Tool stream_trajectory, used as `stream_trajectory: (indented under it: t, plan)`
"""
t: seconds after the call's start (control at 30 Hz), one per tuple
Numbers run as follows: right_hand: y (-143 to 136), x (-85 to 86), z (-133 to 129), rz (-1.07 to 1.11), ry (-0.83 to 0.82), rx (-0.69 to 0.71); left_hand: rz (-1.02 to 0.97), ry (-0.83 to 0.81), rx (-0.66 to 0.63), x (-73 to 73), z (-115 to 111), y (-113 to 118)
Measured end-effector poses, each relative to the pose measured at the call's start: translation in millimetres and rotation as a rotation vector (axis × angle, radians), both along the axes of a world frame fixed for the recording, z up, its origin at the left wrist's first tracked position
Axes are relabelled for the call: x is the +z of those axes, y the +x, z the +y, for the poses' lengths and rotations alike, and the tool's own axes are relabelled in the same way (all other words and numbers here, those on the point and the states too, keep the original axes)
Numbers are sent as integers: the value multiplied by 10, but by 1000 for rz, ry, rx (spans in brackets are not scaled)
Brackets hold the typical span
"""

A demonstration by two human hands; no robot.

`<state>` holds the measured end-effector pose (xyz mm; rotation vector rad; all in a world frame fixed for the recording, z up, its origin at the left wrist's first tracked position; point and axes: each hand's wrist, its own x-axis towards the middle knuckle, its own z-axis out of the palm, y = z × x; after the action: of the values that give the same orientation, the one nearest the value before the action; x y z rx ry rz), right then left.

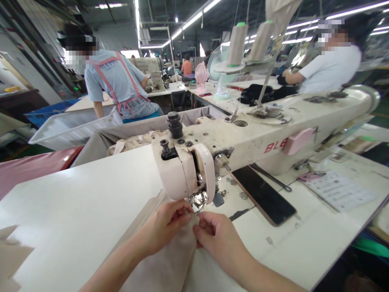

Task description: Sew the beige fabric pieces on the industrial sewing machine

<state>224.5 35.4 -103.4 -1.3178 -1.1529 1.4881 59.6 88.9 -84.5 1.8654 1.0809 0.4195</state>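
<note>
A cream industrial sewing machine (261, 134) stretches across the white table (75, 211). A piece of beige fabric (164, 263) lies in front of its presser foot (199, 199). My left hand (165, 227) pinches the fabric's top edge just left of the foot. My right hand (217, 237) pinches the same edge from the right, and the fingertips of both hands nearly meet. The needle itself is hidden behind the machine head.
A black phone (264, 196) and a printed card (337, 188) lie under the machine arm. Two thread cones (238, 42) stand on a rack behind. A cloth-lined bin (127, 136) with fabric sits beyond the table. Two people work at other stations, near a small fan (200, 77).
</note>
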Motion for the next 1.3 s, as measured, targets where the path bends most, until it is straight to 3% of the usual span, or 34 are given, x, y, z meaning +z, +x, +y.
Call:
stream_trajectory:
  t: [0.13, 0.3, 0.47, 0.73, 1.13, 1.23, 1.3]
  plan:
    - [-41, 38, -85, -21, 26, -2, -10, -86, 67, -41, -10, 8]
    - [-64, -41, -237, -141, 60, 128, 62, -122, 263, -94, -42, 114]
    - [135, -76, -117, -60, -40, 124, 165, -135, 364, -35, -8, 261]
    - [201, 31, 74, -61, -27, 157, 244, -99, 447, 48, 72, 366]
    - [260, -109, 99, 8, -67, 215, 152, -20, 537, -56, 78, 338]
    - [260, -180, -37, 77, -70, 176, 124, 76, 575, -40, -88, 252]
    - [230, -209, -158, 161, -125, 130, 86, 253, 550, -96, -365, 209]
